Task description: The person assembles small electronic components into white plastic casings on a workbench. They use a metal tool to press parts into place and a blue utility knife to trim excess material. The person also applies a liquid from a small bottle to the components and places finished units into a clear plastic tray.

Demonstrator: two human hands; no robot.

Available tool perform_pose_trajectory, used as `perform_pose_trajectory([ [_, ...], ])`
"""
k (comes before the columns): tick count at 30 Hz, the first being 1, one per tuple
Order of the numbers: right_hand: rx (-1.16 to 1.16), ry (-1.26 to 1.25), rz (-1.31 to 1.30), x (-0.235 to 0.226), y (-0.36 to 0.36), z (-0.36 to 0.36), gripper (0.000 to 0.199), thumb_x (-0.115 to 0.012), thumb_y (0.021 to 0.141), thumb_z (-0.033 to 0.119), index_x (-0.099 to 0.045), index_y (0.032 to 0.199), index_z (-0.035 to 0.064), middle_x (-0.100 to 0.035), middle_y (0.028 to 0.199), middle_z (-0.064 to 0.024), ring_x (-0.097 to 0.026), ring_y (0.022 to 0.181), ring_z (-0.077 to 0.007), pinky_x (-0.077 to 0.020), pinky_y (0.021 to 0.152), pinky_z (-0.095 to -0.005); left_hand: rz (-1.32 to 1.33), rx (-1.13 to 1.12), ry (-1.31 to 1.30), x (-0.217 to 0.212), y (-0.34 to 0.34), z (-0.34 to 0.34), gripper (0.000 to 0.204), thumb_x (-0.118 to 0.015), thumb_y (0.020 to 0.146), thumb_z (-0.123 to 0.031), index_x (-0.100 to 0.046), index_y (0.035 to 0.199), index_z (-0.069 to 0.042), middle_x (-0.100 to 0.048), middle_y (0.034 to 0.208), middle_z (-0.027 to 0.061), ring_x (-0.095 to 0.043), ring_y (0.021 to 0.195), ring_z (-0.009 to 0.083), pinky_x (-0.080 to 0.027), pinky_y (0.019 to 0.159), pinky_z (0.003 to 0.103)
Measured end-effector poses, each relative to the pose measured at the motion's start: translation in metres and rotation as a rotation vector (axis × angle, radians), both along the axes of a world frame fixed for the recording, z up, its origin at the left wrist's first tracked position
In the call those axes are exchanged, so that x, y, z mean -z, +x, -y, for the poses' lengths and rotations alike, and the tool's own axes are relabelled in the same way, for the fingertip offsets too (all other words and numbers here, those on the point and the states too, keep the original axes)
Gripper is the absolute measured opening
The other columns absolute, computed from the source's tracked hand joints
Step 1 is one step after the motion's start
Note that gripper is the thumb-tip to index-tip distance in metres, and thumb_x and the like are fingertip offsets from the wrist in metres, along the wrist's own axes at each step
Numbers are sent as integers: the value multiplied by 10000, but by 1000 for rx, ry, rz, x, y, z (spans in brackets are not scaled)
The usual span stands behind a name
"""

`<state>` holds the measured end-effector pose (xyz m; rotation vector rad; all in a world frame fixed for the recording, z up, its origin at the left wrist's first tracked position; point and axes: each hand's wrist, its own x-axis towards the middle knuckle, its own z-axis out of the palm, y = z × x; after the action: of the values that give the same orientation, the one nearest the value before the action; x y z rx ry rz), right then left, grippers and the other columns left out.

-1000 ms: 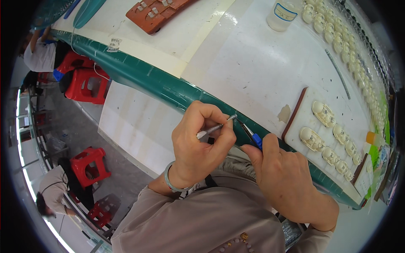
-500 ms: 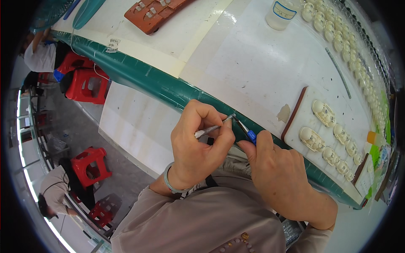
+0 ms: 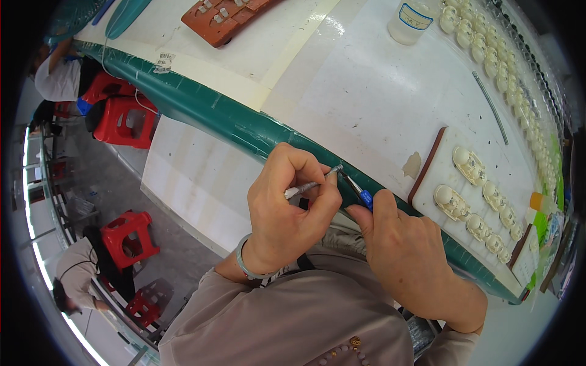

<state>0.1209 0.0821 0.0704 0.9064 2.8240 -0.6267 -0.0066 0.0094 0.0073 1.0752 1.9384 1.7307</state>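
Observation:
Pinched in my left hand point(image 3: 293, 207) is a slim grey rod point(image 3: 303, 189), whitish at its near end, its far tip showing past my thumb and fingers. My right hand point(image 3: 406, 250) is closed around a blue-handled tool point(image 3: 365, 196) with a tapered dark metal nose, which looks like small pliers. The tool's nose meets the rod's far tip, or lies right beside it, just over the table's green edge point(image 3: 293, 139). My fingers hide most of the tool's handle.
Right of my hands stands a white board point(image 3: 436, 161) with several cream-coloured oval parts point(image 3: 469, 165). Beyond are a clear container point(image 3: 410, 24), a thin grey rod point(image 3: 490, 107), a reddish-brown block point(image 3: 217, 27) and rows of cream parts point(image 3: 503, 76). Red stools point(image 3: 128, 238) and other people are at left.
The view has shifted very slightly. Both hands keep the same grip and nearly the same place, with the tool's nose still at the rod's tip.

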Motion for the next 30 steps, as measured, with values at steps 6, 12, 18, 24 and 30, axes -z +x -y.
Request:
perform_pose_trajectory([
  [6,-26,-24,24,-1,0,-2,285,-547,915,249,-439,774,26,-510,447,-98,-522,355,-270,-399,349,-361,-4,-5,5,0,0,0,203,-643,723,90,-483,763,-28,-535,706,36,-460,489,51,-384,447,190],
  [12,-37,-11,50,-2,-3,1,277,-537,919,229,-429,765,26,-503,437,-103,-528,358,-273,-408,356,-363,2,-9,-8,0,1,0,199,-649,724,81,-487,758,-30,-527,698,35,-466,484,60,-388,445,193],
  [18,-46,-8,55,-2,-7,1,280,-507,934,225,-428,757,23,-498,429,-96,-532,356,-263,-417,360,-354,-8,-39,9,0,3,-2,194,-647,731,71,-483,776,-24,-543,715,42,-532,545,73,-440,483,196],
  [24,-75,29,36,1,-6,3,280,-490,943,230,-428,757,30,-483,420,-71,-539,360,-236,-424,367,-332,21,-69,11,0,6,-1,195,-639,737,61,-473,804,-17,-561,739,54,-547,589,68,-461,506,198],
  [30,-120,69,13,-11,9,6,264,-505,935,244,-437,775,45,-517,462,-64,-557,385,-205,-428,371,-314,43,-50,5,2,6,1,177,-630,745,51,-473,798,-11,-565,744,64,-538,594,69,-467,512,198],
])
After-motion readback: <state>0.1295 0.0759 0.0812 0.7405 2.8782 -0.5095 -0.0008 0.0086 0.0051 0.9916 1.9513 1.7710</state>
